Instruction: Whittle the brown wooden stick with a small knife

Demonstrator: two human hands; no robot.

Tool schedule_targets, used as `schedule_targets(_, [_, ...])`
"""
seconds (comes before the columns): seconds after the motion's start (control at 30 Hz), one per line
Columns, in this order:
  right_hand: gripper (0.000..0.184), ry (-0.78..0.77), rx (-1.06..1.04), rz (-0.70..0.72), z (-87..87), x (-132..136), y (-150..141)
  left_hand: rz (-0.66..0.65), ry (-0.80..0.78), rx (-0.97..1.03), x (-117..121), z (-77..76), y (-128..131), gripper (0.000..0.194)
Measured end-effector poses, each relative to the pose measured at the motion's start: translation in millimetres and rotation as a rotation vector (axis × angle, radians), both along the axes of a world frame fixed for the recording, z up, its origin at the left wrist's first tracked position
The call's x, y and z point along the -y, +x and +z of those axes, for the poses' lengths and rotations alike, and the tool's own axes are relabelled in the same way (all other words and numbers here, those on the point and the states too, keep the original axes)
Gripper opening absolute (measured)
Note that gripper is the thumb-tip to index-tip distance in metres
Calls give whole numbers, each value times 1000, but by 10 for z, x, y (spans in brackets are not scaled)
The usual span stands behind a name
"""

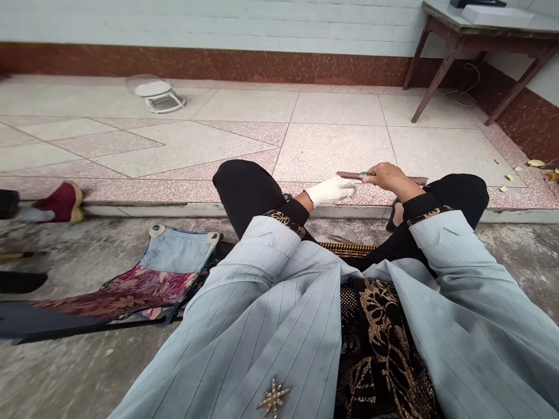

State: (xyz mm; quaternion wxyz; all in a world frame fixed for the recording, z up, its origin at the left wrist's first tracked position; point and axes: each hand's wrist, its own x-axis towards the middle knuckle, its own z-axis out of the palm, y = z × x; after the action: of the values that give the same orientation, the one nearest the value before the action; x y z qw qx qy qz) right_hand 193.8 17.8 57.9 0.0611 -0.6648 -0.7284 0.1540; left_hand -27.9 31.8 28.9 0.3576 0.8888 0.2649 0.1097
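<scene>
A white knitted glove covers my left hand (331, 191), which is held low between my knees. Its fingers are drawn together, and anything inside them is too small to make out. My bare right hand (386, 176) is closed around a brown stick-like tool (351, 175) with silvery wire wound about it near the middle. The tool lies roughly level; its left end is just above the gloved fingers, and its other end shows past my right wrist. Below my hands, a yellow-and-black striped woven thing (347, 250) sits between my legs, partly hidden by my jacket.
A raised tiled step (332, 139) runs in front of me. A small white stool (159, 94) stands on it at the left, a wooden table (463, 35) at the right. A folding chair (174, 256) with patterned cloth is beside me. Another person's red shoe (61, 202) shows far left.
</scene>
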Motion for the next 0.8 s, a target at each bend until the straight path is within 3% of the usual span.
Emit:
schedule_targets(0.1, [21,-235,-21,202,11,42,-18,35,20,-22,-35,40,-38,27])
schedule_targets(0.2, [24,-473,-247,480,41,93,-8,91,-51,25,-58,45,-70,25])
schedule_targets(0.27, [27,-494,-450,554,78,121,10,101,-161,101,-62,26,-70,25])
schedule_targets(0.33, [29,-375,-670,471,124,134,32,83,-283,203,-58,-5,-51,25])
schedule_targets(0.43, [36,-72,-971,176,179,118,58,61,-422,302,-45,-57,-3,26])
schedule_targets(0.53, [41,96,-1089,-58,177,63,82,24,-489,308,-33,-100,33,26])
schedule_targets(0.67, [39,121,-967,-149,78,-39,132,-27,-463,286,-15,-121,39,25])
schedule_targets(0.8, [31,95,-546,-189,1,-97,145,-9,-399,143,4,-123,35,26])
